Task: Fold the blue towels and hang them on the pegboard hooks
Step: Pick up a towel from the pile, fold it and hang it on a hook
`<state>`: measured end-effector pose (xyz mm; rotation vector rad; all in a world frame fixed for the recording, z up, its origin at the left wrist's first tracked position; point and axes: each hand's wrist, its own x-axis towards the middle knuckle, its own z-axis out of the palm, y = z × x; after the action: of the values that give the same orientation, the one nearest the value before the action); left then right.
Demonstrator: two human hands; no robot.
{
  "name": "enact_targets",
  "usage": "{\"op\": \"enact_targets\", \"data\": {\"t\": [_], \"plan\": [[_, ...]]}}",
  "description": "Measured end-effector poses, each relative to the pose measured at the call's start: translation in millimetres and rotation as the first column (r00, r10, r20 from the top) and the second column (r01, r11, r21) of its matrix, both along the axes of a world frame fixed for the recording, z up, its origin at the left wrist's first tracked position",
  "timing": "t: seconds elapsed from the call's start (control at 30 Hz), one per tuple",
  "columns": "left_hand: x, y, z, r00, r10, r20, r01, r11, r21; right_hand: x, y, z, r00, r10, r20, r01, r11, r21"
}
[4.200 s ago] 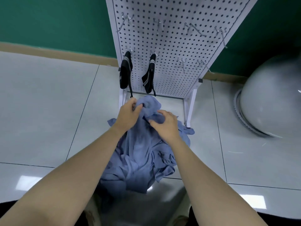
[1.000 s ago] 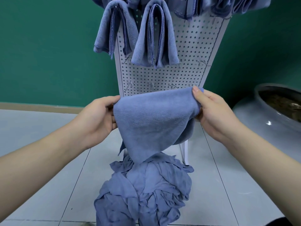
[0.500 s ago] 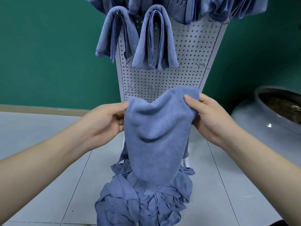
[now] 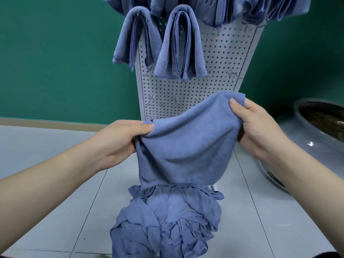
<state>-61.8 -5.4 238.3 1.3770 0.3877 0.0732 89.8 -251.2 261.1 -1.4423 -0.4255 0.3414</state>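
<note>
I hold a blue towel (image 4: 186, 146) in the air in front of the white pegboard (image 4: 214, 86). My left hand (image 4: 119, 140) pinches its left top edge and my right hand (image 4: 260, 127) pinches its right top corner, which sits higher. The towel hangs doubled between them. Two folded blue towels (image 4: 178, 45) hang from hooks on the pegboard, and more hang along the top edge. Bare hooks (image 4: 176, 100) stick out just behind the held towel. A heap of crumpled blue towels (image 4: 167, 224) lies on the floor at the pegboard's foot.
A large grey ceramic pot (image 4: 316, 135) stands on the floor to the right. A green wall (image 4: 55, 62) runs behind the pegboard. Grey floor tiles (image 4: 55, 183) spread to the left and right of the heap.
Since the earliest frame I have lifted one towel from the heap up to the pegboard. In the last second my hands have spread it wider, the left hand dropping lower and the right corner rising.
</note>
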Motion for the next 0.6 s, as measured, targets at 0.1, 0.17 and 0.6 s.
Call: {"op": "enact_targets", "data": {"t": [0.1, 0.17, 0.6], "plan": [[-1.0, -0.5, -2.6, 0.993, 0.117, -0.004, -0.116, 0.989, 0.091, 1.5, -4.5, 4.5, 1.0, -0.019, -0.004, 0.02, 1.0, 0.011], [-1.7, 0.6, -4.0, 0.983, 0.182, -0.001, -0.181, 0.978, 0.107, 2.5, -6.3, 6.8, 1.0, -0.031, -0.002, 0.031, 0.999, 0.019], [-7.2, 11.8, 0.7, 0.956, 0.291, 0.023, -0.29, 0.956, -0.038, 25.0, -21.5, 0.1, 0.992, -0.108, 0.068, 0.119, 0.975, -0.187]]}}
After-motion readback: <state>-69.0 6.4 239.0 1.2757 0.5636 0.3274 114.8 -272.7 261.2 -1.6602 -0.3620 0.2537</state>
